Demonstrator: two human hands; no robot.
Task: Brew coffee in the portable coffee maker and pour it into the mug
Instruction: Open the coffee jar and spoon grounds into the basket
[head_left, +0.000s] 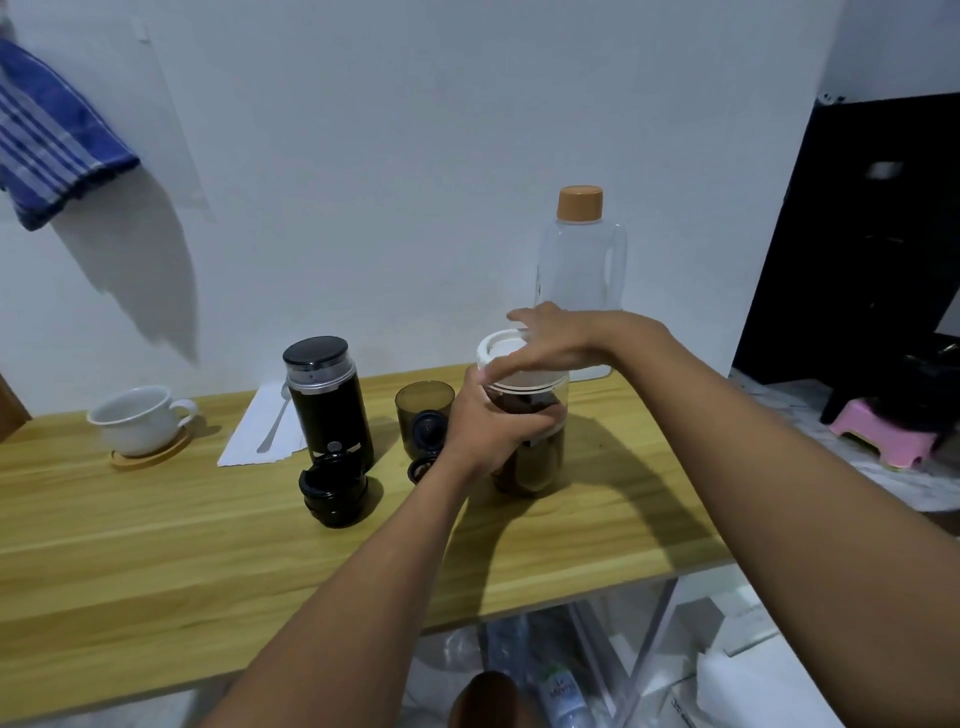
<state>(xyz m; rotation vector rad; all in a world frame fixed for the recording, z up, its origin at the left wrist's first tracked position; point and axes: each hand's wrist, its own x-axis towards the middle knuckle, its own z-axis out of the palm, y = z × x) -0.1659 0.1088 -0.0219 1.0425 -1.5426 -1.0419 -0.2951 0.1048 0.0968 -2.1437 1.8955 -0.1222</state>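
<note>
Coffee maker (328, 400) sits close; left hand (493, 426) grips the coffee jar (535, 467), right hand (545, 343) grips its lid (498, 349), so a sudden pop could scatter coffee.

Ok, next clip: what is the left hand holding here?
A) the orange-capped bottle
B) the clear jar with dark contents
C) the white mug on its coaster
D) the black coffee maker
B: the left hand is curled round the body of the jar, while the right hand grips its white lid from above.
</note>
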